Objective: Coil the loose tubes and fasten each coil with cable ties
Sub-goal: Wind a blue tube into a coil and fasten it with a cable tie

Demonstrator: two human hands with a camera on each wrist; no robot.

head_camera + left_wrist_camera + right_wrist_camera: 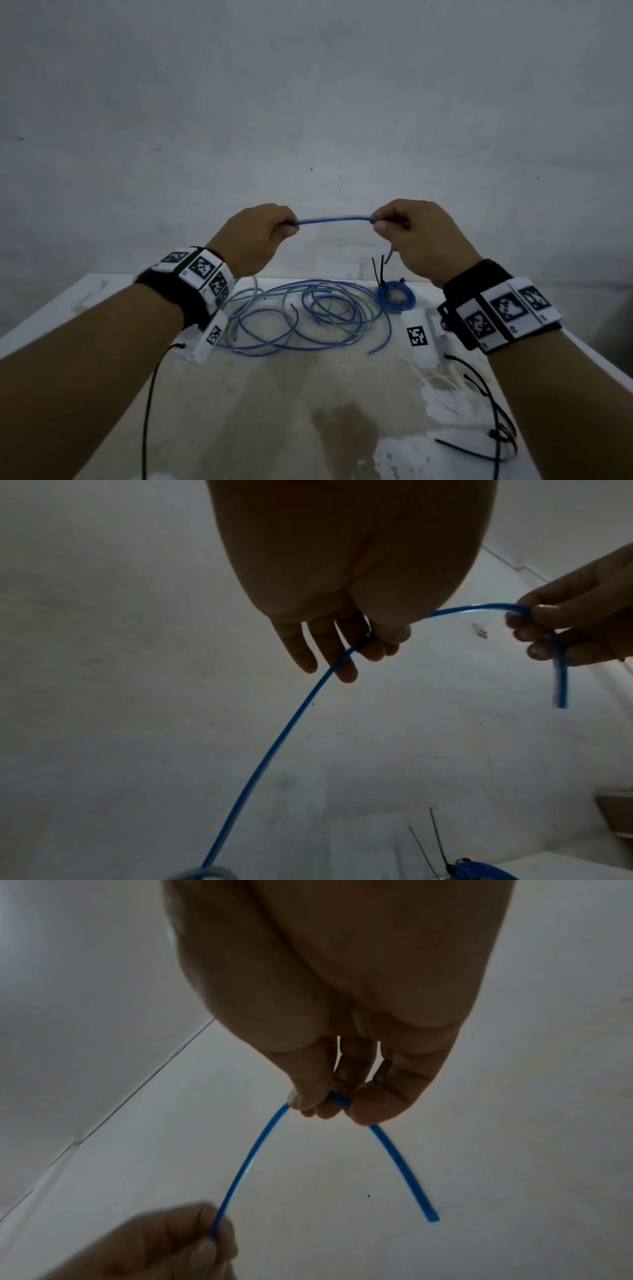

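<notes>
Blue tube [334, 219] is up in the air between both hands, well above the surface [274, 394], stretched in a slight arch from one fist to the other. On the left, the left hand [255, 233] has it pinched between thumb and curled fingers; the left wrist view shows the tube running across those fingers [329, 647] and dropping in a long curve toward the surface. Under that hand, toward the back of the surface, sits the messy pile of loose tubes [301, 315], blue mixed with a few greenish and clear ones, all looped over each other.

Moving right, the right hand [411, 233] grips the other end of the raised stretch, thumb and fingertips [369, 1107] closed round it, with a short free tail hanging below the fist and ending in a cut tip.

Just right of the pile, below that tail, there's 1 finished coil [394, 297], small and tight, blue, lying flat with black cable ties [378, 270] sticking up from it. Further right and nearer the camera, a bunch of white cable ties [442, 387] lies on the surface, with some black ones [479, 452] by the near right corner.
</notes>
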